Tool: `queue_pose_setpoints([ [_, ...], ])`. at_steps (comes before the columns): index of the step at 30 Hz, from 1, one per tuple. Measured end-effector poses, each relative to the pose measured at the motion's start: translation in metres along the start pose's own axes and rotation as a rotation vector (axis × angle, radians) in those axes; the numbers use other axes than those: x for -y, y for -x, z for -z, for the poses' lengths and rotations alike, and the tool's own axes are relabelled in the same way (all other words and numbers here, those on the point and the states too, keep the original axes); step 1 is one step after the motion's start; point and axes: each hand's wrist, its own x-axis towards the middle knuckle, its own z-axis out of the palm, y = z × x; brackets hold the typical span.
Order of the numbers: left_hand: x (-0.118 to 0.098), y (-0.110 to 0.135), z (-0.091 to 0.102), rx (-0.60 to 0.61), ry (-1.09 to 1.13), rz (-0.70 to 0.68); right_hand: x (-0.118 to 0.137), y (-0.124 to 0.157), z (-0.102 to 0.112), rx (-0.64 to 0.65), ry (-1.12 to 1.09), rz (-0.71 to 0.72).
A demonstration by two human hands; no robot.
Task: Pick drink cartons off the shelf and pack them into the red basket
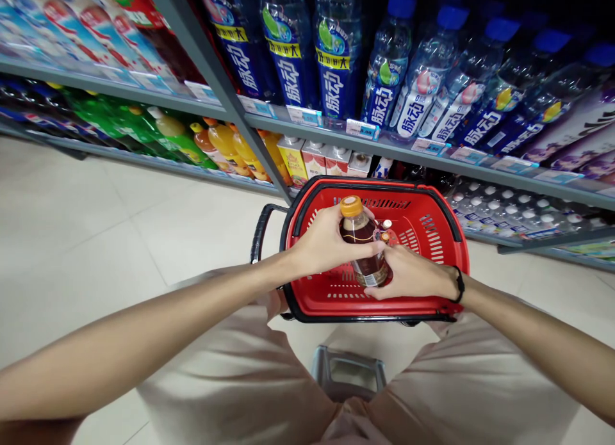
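Above the red basket (444, 240), both hands hold a brown drink bottle (361, 237) with an orange cap. Left hand (327, 240) wraps its grip tight around the bottle's neck. Right hand (413, 275) clamps its grip on the bottom. Lots of open room shows inside the basket's rim. Shelves (365, 141) of drinks stand behind the basket.

Bottle (361, 240) over basket (444, 240), shelves (336, 128) behind
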Motion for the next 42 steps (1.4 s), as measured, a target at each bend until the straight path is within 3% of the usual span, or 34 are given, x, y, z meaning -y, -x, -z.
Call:
queue_pose_setpoints([
  [15,0.005,-0.002,0.001,-0.025,0.017,0.099,0.003,0.0,0.0,0.022,-0.081,0.017],
  [21,0.01,-0.005,0.007,0.021,0.119,0.057,0.007,0.001,0.001,-0.025,-0.043,0.005],
  [32,0.007,-0.008,0.015,0.109,0.247,-0.013,0.011,0.005,-0.006,-0.09,0.104,-0.156],
  [42,0.009,-0.008,0.014,0.079,0.224,0.062,0.006,0.004,-0.007,-0.113,-0.061,-0.056],
])
